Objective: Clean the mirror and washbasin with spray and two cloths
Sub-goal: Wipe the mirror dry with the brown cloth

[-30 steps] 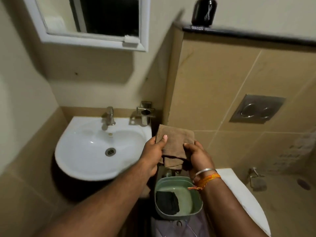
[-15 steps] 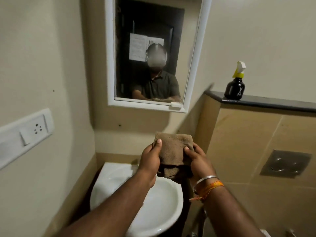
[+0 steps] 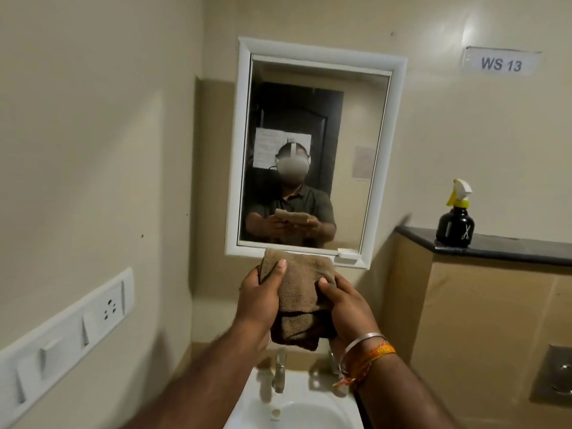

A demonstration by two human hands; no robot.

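A folded brown cloth (image 3: 301, 289) is held up in front of me, just below the white-framed mirror (image 3: 312, 150). My left hand (image 3: 258, 301) grips its left edge with the thumb on the front. My right hand (image 3: 346, 308) grips its right edge the same way. The mirror reflects a person holding the cloth. The white washbasin (image 3: 312, 410) with its metal tap (image 3: 279, 374) lies below my wrists. A black spray bottle (image 3: 455, 224) with a yellow and white nozzle stands on the dark ledge (image 3: 507, 247) to the right. A second cloth is not in view.
A white switch and socket panel (image 3: 71, 332) runs along the left wall. A label reading WS 13 (image 3: 501, 64) is stuck high on the right. A metal flush plate (image 3: 557, 376) sits in the tiled wall at the right edge.
My view has risen from the basin and bucket to the mirror. Both hands have lifted the brown cloth up toward the mirror's lower edge, keeping the same grip.
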